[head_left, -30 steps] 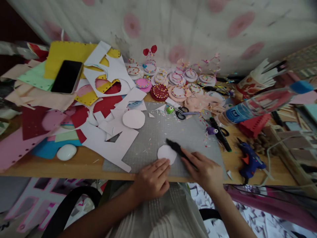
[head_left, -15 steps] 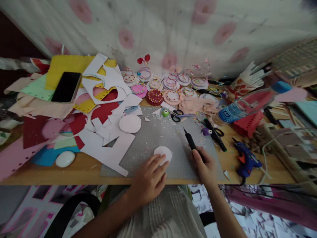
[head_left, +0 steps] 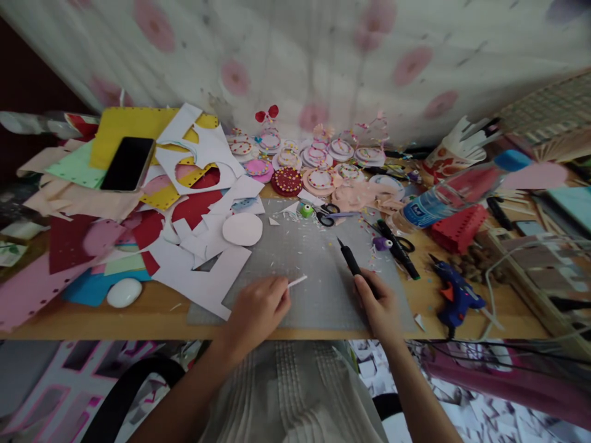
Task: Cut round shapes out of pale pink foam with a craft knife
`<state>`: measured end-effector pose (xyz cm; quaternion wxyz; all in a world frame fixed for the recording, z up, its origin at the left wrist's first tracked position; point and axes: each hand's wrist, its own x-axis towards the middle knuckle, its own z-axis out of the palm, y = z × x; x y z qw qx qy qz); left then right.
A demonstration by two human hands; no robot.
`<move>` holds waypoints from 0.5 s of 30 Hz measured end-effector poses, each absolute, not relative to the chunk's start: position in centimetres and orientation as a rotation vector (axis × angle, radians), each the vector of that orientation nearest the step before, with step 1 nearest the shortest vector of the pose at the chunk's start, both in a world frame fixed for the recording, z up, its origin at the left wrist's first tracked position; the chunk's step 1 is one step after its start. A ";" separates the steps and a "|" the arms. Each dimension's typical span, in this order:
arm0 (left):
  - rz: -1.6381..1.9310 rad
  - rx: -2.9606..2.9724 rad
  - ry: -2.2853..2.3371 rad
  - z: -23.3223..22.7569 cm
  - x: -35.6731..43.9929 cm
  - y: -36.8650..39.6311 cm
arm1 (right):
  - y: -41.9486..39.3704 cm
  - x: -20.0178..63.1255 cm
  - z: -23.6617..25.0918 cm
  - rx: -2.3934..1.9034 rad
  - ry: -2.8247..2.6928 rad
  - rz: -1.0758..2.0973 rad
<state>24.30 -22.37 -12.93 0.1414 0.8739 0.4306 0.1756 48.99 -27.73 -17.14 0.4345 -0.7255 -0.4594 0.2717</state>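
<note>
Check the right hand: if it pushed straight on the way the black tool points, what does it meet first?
The right hand aims its black tool up-left across the grey mat. Bare mat comes first; then probably the scissors and green punch at the far edge, though depth is unclear.

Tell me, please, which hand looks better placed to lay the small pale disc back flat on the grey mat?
Probably the left hand: it already pinches the small pale disc, lifted edge-on over the grey mat. The right hand is occupied gripping the black tool.

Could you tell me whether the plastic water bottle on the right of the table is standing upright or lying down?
Lying down: the water bottle rests on its side, blue cap pointing right.
</note>
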 end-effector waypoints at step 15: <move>0.166 2.521 1.267 -13.2 22.6 -23.9 | -30.6 46.6 -12.1 -1.432 -2.079 0.554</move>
